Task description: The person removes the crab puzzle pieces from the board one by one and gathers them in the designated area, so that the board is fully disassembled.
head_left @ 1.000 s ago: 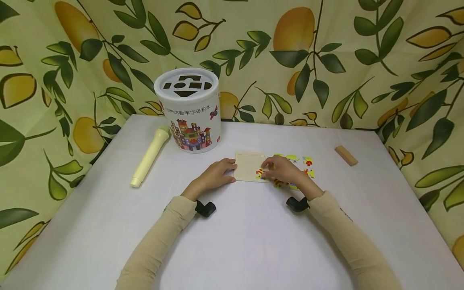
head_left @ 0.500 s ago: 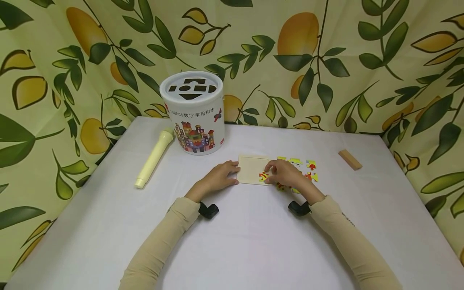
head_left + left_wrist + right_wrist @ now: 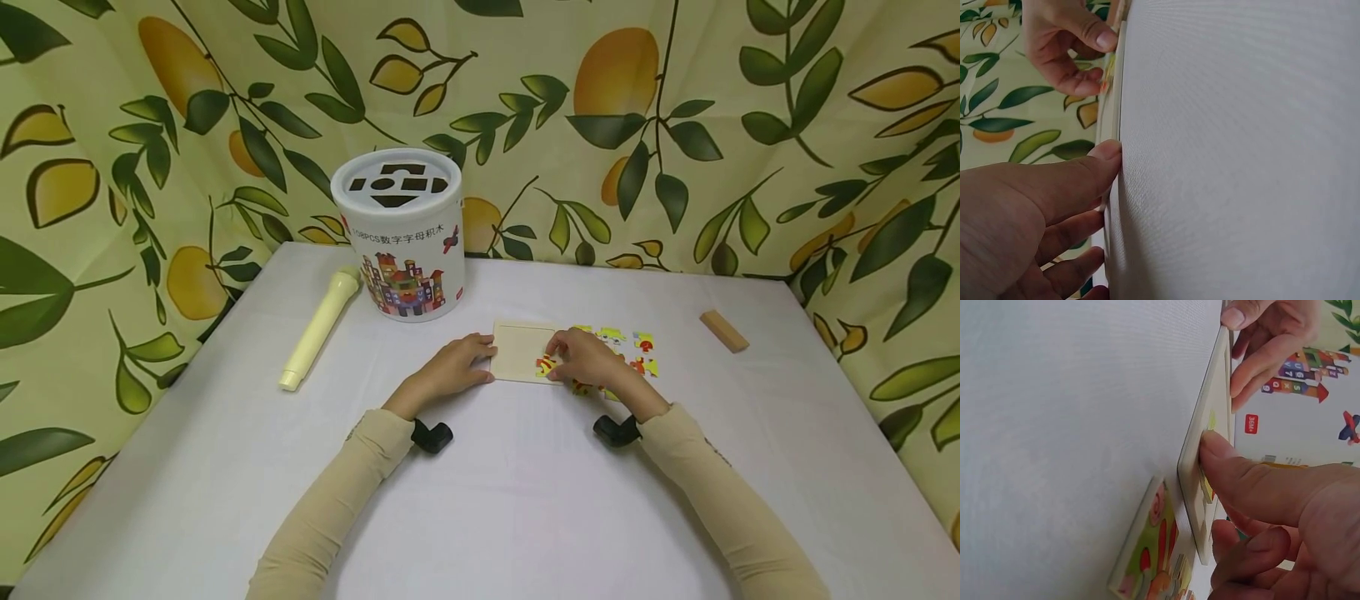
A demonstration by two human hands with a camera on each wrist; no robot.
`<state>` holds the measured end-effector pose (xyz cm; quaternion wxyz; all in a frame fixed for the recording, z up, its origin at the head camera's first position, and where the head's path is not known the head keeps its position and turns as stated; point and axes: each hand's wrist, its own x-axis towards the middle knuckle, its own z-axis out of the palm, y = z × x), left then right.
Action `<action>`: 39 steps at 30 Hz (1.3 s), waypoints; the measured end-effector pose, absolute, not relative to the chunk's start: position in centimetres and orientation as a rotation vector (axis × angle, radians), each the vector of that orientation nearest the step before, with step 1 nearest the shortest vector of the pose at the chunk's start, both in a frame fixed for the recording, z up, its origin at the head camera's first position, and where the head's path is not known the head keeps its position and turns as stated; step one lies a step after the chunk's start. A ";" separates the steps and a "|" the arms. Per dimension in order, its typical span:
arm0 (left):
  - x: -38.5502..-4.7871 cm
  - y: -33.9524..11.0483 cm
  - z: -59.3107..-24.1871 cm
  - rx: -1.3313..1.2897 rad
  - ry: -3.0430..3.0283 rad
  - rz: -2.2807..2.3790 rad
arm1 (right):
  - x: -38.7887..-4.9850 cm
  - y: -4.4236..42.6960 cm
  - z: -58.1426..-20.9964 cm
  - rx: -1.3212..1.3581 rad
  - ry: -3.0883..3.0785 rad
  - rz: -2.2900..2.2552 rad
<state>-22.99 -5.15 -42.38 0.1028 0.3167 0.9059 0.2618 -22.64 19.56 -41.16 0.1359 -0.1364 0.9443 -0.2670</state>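
Note:
A shallow wooden puzzle tray (image 3: 517, 350) lies flat on the table in the head view. The left hand (image 3: 453, 365) rests at its left edge, thumb by the near corner and other fingers along the side, fairly straight. A yellow-and-red jigsaw piece (image 3: 545, 365) sits at the tray's near right corner. My right hand (image 3: 588, 358) pinches this piece, with the thumb (image 3: 1225, 456) on it in the right wrist view. Other jigsaw pieces (image 3: 645, 365) lie right of the tray, partly hidden under the right hand. One printed piece (image 3: 1150, 544) appears close up in the right wrist view.
A white block bucket (image 3: 408, 267) with shaped holes in its lid stands behind the tray. To its left lies a cream toy microphone (image 3: 321, 329). A small wooden block (image 3: 724, 331) is at the right. A patterned curtain (image 3: 525, 125) hangs behind the table.
The head view has shifted slightly. My right fingers have closed in on the jigsaw piece at the tray's corner and stay there. My left hand keeps its place at the tray's edge.

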 end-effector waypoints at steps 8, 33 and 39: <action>-23.1 -5.1 -42.6 0.945 2.679 0.776 | -22.4 19.7 -41.5 -0.418 2.709 -0.961; -23.0 -5.3 -42.5 0.941 2.675 0.767 | -21.8 25.2 -40.7 -0.282 2.681 -1.250; -23.0 -5.1 -42.4 0.929 2.658 0.764 | -19.7 30.8 -40.4 -0.144 2.728 -1.210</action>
